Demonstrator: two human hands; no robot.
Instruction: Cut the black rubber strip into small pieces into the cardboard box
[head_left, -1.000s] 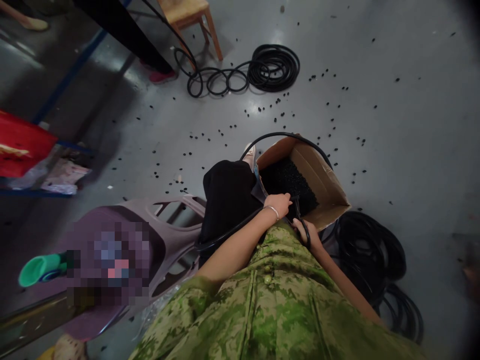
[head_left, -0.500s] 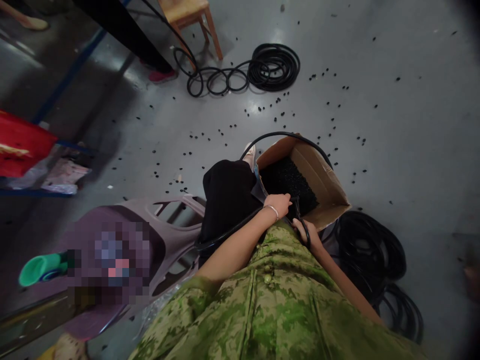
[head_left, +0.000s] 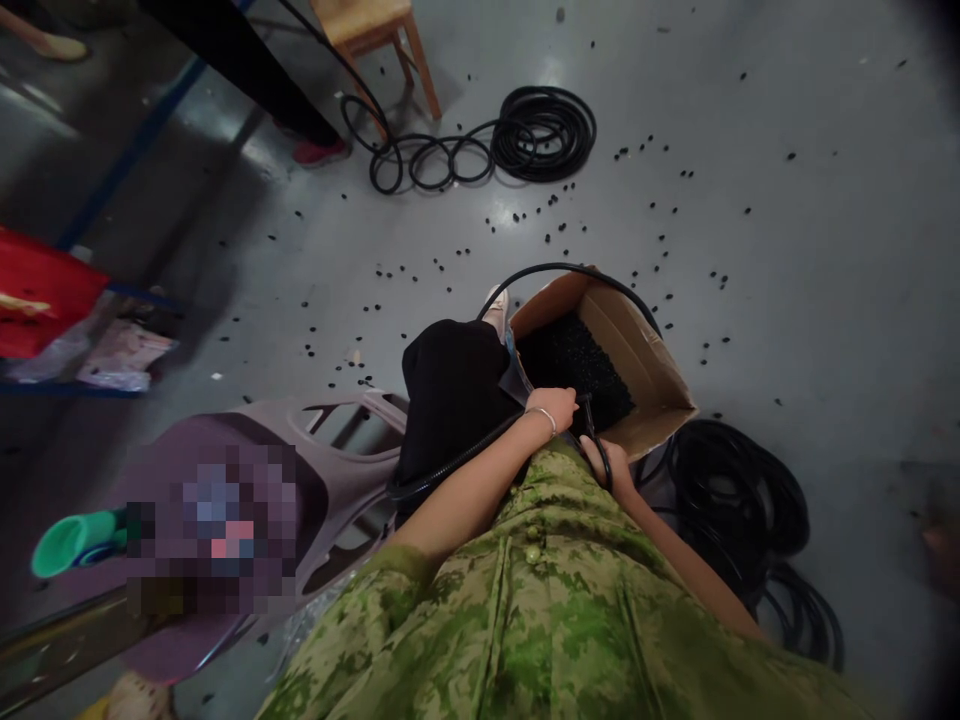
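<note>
Just in front of my waist, both hands meet at the near edge of an open cardboard box (head_left: 660,375) that holds a heap of small black pieces (head_left: 581,365). My left hand (head_left: 553,406), with a bracelet at the wrist, is closed; what its fingers pinch is hidden. Beside its fingertips a thin black fitting (head_left: 588,408) points up, its kind too small to make out. My right hand (head_left: 611,466) is closed around a black hose (head_left: 604,458) that bends over its fingers. Another stretch of black hose (head_left: 465,456) runs along my left forearm, and one arches over the box's far side.
Coiled hose (head_left: 544,135) lies ahead by a wooden stool (head_left: 367,22); more coils (head_left: 739,485) lie at the right. Small black pieces dot the floor. A purple plastic stool (head_left: 300,440) with a green object (head_left: 75,545) stands left. A person's leg (head_left: 247,70) shows upper left.
The whole view has shifted slightly. Both hands stay at the box's near edge, and the black fitting between them has tilted a little.
</note>
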